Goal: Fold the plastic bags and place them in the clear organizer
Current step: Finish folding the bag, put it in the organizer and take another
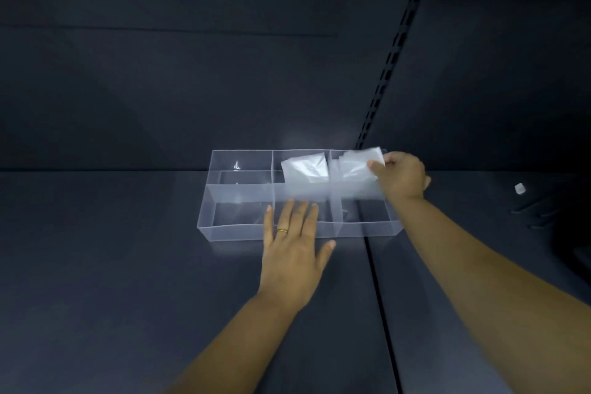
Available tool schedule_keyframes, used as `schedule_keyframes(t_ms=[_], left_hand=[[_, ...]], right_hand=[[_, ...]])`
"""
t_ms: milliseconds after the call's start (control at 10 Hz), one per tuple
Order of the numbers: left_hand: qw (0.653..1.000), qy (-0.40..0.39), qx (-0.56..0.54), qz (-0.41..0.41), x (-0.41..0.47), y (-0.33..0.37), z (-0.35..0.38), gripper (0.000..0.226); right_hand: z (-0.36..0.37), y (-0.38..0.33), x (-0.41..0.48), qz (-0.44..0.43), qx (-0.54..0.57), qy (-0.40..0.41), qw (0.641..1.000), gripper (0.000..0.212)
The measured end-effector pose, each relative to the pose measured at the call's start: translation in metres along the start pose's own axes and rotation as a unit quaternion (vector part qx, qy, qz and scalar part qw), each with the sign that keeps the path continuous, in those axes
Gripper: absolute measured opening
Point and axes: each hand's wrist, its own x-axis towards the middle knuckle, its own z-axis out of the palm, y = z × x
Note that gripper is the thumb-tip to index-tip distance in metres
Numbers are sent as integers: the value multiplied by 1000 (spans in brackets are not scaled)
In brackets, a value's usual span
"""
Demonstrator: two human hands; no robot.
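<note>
A folded plastic bag is at the back right compartment of the clear organizer. Its top edge stands above the rim and its lower part is behind the compartment's walls. The right hand is just to the right of it and pinches its right edge between thumb and fingers, with the fingers curled round the plastic. The bag is a pale, milky, roughly square packet, creased and a little blurred.

A second folded bag of the same whitish plastic leans tilted in the back middle compartment, with no hand on it. The two bags sit side by side with the divider between them.

The organizer is a long transparent tray split into two rows of three compartments, and it lies on a dark shelf. The left hand lies flat and wide over the front wall at the middle, its fingers straight and spread. The fingertips reach over the front middle compartment, and the hand holds nothing. A gold ring is on one finger.

A seam runs across the shelf under the organizer's right part. A slotted upright rises along the dark back panel. Well to the right, a small white object lies on the shelf, too small to identify.
</note>
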Motion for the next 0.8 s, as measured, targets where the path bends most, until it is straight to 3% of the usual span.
schedule_keyframes(t_ms=[100, 200, 300, 400, 500, 700, 800], left_hand=[[1000, -2, -2, 1, 1, 1, 0, 73], [1000, -10, 8, 2, 0, 2, -1, 74], [1000, -3, 19, -21, -5, -1, -4, 73], [999, 21, 37, -27, -14, -9, -6, 68], [999, 15, 50, -6, -17, -16, -5, 67], [999, -28, 25, -31, -16, -15, -13, 74], [998, -7, -38, -52, -13, -16, -32, 80]], right_hand=[[-6, 0, 2, -5, -107, -18, 994, 13], [-7, -2, 1, 24, -142, -5, 990, 21], [-1, -6, 1, 37, -105, 25, 993, 39], [0, -5, 9, 119, -77, -47, 989, 77], [0, -5, 19, 168, -50, -110, 978, 93], [-10, -1, 11, 114, 14, -101, 988, 74], [-32, -8, -7, 53, 34, -72, 995, 66]])
